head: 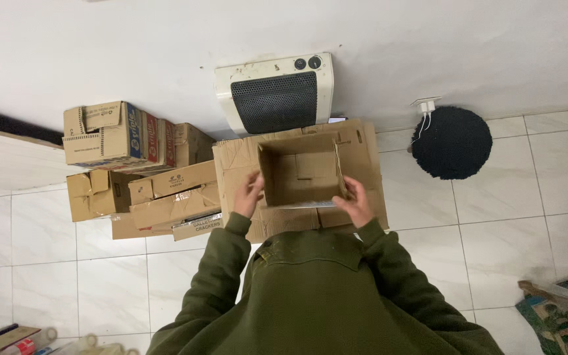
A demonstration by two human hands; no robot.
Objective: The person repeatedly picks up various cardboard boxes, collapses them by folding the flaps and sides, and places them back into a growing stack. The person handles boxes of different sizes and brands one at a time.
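Box: an open cardboard box at the frame's centre, held up at chest height, mouth toward the camera, so its bare inside can be seen.
Left hand: the left hand is at the box's left wall, left of centre; its grip is closed on that wall, fingers over the rim, to steady that side.
Right hand: the right hand is at the lower right corner, right of centre; it grips the wall there, taking the weight from the other side.
Flaps: the flaps fold outward, which keeps the mouth clear.
Stack: a stack of boxes sits on the floor at centre left, against the wall.
Heater: a white heater at top centre, behind the box.
Mat: a round black mat, upper right; it may be a stool top, the view is unclear.
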